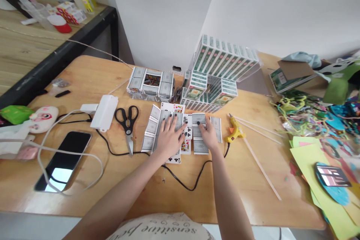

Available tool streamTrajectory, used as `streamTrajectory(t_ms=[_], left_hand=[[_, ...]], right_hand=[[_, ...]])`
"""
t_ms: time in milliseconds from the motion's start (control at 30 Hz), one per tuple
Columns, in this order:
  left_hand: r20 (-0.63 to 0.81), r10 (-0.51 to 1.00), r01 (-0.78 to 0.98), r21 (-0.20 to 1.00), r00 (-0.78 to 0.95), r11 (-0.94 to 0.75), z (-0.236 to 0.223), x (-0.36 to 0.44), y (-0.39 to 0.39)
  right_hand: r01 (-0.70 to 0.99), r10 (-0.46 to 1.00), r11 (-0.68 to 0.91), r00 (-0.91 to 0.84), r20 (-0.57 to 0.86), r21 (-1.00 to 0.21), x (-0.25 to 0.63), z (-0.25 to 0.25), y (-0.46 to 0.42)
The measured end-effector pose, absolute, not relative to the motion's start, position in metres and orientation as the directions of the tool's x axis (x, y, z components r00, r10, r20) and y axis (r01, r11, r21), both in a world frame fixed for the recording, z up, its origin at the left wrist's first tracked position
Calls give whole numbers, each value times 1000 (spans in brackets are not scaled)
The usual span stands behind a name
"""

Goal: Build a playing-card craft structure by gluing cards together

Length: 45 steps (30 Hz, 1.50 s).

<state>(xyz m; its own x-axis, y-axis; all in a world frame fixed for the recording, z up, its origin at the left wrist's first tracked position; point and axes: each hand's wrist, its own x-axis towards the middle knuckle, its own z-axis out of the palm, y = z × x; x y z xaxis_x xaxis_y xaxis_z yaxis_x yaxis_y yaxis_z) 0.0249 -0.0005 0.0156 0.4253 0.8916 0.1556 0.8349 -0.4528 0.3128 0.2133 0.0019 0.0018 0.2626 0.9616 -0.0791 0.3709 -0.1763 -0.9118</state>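
Note:
My left hand (169,138) lies flat with spread fingers on a panel of overlapping playing cards (173,160), some face up and some showing patterned backs. To its right, my right hand (208,134) rests on a smaller group of back-side-up cards (200,147), its thumb and a finger apart. Cards under both palms are partly hidden. A yellow glue gun (235,131) lies just right of these cards, its black cord running below them. Behind my left hand stands a box-like piece built from playing cards (137,81). Black-handled scissors (128,129) lie open at the left.
Stacked packs of playing cards (225,58) stand at the back. Clear glue sticks (263,168) lie on the right, near coloured paper (303,153) and craft pieces (295,112). On the left are a phone (69,150), a white power adapter (104,112) and loose cables.

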Motion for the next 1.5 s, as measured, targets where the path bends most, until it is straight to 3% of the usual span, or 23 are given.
streamTrajectory(t_ms=[933,1500], left_hand=[[135,856,796,319,498,-514,18,23,0],[185,789,706,361,586,-609,22,17,-2]], right_hand=[[489,955,-203,290,-61,-848,207,5,-3],[420,972,-160,224,-69,-893,207,7,1]])
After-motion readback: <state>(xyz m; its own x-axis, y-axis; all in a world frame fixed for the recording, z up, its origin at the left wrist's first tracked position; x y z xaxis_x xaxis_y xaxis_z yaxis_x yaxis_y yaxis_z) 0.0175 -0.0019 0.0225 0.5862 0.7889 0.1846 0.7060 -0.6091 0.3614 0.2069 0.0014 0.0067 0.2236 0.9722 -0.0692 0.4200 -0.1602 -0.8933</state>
